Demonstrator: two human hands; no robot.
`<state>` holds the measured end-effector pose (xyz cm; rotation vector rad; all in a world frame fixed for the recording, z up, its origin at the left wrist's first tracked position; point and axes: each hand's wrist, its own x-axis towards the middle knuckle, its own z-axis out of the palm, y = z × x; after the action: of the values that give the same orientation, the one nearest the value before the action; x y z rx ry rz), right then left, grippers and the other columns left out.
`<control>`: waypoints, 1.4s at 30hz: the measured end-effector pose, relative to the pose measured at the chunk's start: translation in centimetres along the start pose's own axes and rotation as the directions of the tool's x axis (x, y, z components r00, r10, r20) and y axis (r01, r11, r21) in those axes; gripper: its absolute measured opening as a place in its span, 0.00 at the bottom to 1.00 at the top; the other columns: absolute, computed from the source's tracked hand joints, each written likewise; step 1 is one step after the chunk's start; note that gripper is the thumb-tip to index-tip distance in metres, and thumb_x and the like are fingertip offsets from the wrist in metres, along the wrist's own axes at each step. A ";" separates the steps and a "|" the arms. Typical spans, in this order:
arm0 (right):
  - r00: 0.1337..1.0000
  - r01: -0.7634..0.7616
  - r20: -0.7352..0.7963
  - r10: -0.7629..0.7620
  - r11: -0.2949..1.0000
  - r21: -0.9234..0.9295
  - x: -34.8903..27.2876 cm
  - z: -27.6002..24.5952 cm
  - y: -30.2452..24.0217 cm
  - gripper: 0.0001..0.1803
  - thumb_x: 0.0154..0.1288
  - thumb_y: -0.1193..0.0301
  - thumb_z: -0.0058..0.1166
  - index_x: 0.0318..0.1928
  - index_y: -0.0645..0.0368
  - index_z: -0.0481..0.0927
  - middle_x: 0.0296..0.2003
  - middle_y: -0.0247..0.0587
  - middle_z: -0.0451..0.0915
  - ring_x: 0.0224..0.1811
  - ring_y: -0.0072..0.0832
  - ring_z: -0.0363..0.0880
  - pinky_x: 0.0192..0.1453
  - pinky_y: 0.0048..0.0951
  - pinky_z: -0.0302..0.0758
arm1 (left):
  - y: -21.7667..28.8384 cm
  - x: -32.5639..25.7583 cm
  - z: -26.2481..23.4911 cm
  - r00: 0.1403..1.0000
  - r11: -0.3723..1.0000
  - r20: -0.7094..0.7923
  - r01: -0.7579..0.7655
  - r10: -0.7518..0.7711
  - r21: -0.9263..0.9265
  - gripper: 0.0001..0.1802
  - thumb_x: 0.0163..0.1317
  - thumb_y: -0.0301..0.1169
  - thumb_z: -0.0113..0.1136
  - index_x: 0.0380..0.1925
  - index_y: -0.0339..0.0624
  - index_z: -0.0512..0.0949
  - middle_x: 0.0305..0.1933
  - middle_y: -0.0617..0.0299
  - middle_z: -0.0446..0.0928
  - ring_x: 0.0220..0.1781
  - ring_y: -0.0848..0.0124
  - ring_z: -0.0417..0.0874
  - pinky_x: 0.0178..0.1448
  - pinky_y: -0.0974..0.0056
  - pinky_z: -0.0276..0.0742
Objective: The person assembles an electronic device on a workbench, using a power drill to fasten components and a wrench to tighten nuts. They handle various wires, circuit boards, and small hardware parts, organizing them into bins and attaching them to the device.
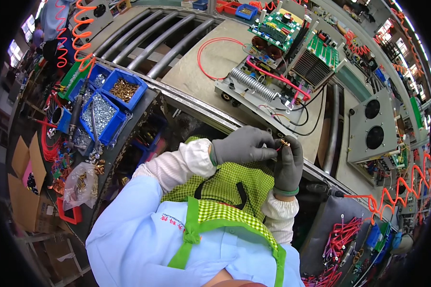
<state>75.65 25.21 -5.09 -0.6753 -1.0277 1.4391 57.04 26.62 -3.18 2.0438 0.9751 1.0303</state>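
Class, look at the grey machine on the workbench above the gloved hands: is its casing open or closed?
Open. The grey machine has no cover: green circuit boards, coil and red wires lie exposed.

Left hand [242, 146], right hand [288, 165]: grey knit gloves, matt, rubbery-looking coating. Small brass-coloured metal part [284, 142] pinched between fingertips, shiny. Apron [225, 191]: green checked cloth, matt. Sleeves [177, 165]: white cloth, finely ribbed. Blue bins [103, 112]: smooth plastic, holding bright metal screws. Coiled hose [392, 193]: glossy orange plastic. Cardboard box [21, 191]: brown, dull.

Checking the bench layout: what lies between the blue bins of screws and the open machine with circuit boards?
In the head view, curved metal rails lie between the blue bins and the open machine.
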 end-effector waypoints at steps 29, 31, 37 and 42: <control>0.824 0.434 0.363 -0.436 0.073 -0.898 0.6 0.3 -0.5 0.15 0.65 0.76 0.55 0.52 0.64 0.79 0.34 0.50 0.80 0.33 0.43 0.82 0.39 0.37 0.79 | -2.5 -0.1 2.6 0.994 0.990 -0.100 -0.060 0.047 -0.128 0.14 0.68 0.39 0.54 0.41 0.39 0.78 0.33 0.51 0.80 0.36 0.54 0.83 0.41 0.58 0.78; 0.820 0.427 0.373 -0.435 0.028 -0.904 0.8 0.0 0.0 0.14 0.65 0.76 0.55 0.51 0.64 0.79 0.32 0.49 0.80 0.32 0.43 0.81 0.38 0.38 0.78 | -2.1 -0.2 2.7 0.985 0.994 -0.136 -0.112 0.110 -0.006 0.14 0.67 0.38 0.55 0.40 0.39 0.78 0.32 0.50 0.80 0.36 0.52 0.83 0.40 0.57 0.78; 0.811 0.442 0.391 -0.434 0.018 -0.897 0.7 -0.7 0.5 0.13 0.64 0.76 0.55 0.49 0.63 0.81 0.31 0.47 0.79 0.31 0.41 0.80 0.36 0.39 0.77 | -2.9 -0.3 3.0 0.999 0.999 -0.050 0.008 -0.010 -0.045 0.17 0.65 0.43 0.56 0.39 0.40 0.79 0.32 0.50 0.80 0.37 0.50 0.83 0.40 0.54 0.78; 0.778 0.386 0.348 -0.524 -0.039 -0.922 2.9 -3.4 -1.8 0.13 0.64 0.76 0.57 0.50 0.61 0.81 0.31 0.47 0.81 0.31 0.38 0.81 0.35 0.36 0.76 | -3.2 1.2 -0.4 0.992 0.994 -0.115 -0.045 0.057 0.104 0.21 0.65 0.47 0.56 0.47 0.42 0.78 0.36 0.48 0.82 0.39 0.51 0.84 0.44 0.54 0.79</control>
<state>79.02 28.56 -4.50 -1.1473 -1.8923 -0.1585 56.12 29.33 -5.03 2.1204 1.0595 1.1608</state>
